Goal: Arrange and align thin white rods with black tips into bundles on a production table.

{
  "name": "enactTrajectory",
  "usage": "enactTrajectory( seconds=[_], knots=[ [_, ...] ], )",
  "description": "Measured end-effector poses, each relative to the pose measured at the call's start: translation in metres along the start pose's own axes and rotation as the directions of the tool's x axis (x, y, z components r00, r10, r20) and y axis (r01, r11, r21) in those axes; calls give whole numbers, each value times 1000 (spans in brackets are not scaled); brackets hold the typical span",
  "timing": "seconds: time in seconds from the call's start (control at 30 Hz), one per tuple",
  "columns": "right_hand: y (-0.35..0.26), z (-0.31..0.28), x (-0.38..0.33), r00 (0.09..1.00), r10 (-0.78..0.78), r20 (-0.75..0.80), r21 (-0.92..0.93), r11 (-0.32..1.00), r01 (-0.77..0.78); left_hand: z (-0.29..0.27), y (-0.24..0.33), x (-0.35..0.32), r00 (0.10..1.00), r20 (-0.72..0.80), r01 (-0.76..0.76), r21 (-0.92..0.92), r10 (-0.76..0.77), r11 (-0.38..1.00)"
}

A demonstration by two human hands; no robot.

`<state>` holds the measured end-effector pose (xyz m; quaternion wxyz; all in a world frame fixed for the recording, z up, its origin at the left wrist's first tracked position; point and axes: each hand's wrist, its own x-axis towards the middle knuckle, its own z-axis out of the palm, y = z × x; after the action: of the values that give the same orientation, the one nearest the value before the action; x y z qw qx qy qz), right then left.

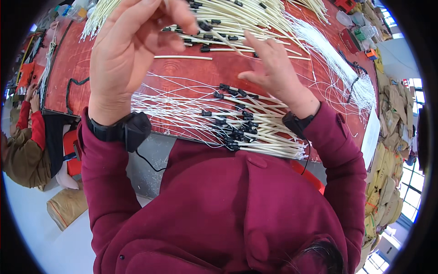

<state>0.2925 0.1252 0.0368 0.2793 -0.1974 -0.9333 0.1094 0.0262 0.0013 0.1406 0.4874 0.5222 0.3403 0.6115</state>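
Observation:
My left hand (pixel 121 59) is raised over the far left of the table, fingers curled and partly smeared by motion. Something thin and white shows between its fingers at the upper picture edge; I cannot make out what. My right hand (pixel 278 66) hovers to the right, thumb and fingers apart. Between the hands slants a cream rod (pixel 223 40) with a black clip (pixel 204 26) at its upper end, near the left fingertips. Its lower end comes close to my right hand; contact cannot be told. Below lies a bundle of cream rods (pixel 269 137) with black clips and white cords (pixel 169 112).
A large pile of cream rods (pixel 255 13) covers the far side of the red table (pixel 73 59). White strands (pixel 337 59) lie bundled at right, near a plastic bottle (pixel 365 33). Another person (pixel 27 146) sits at far left. Stacked sacks (pixel 388 182) stand at right.

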Motion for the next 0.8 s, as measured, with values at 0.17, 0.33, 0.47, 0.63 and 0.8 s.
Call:
enactTrajectory(
  seconds=[0.17,0.33,0.47,0.63,0.8],
  knots=[
    [-2,24,18,996,-39,81,-12,999,40,36,11,12,988,100,-82,-314,119,946],
    [-9,34,23,966,-214,144,80,976,204,38,24,-1,995,43,-62,-392,86,918],
    [-17,36,20,993,-121,12,291,950,112,38,20,-2,996,23,-72,-400,89,914],
    [-42,41,34,978,-136,-159,400,897,190,44,8,9,974,103,-130,-468,200,874],
    [-30,25,26,976,-201,89,268,948,171,35,19,9,971,182,-59,-447,155,893]
  ],
)
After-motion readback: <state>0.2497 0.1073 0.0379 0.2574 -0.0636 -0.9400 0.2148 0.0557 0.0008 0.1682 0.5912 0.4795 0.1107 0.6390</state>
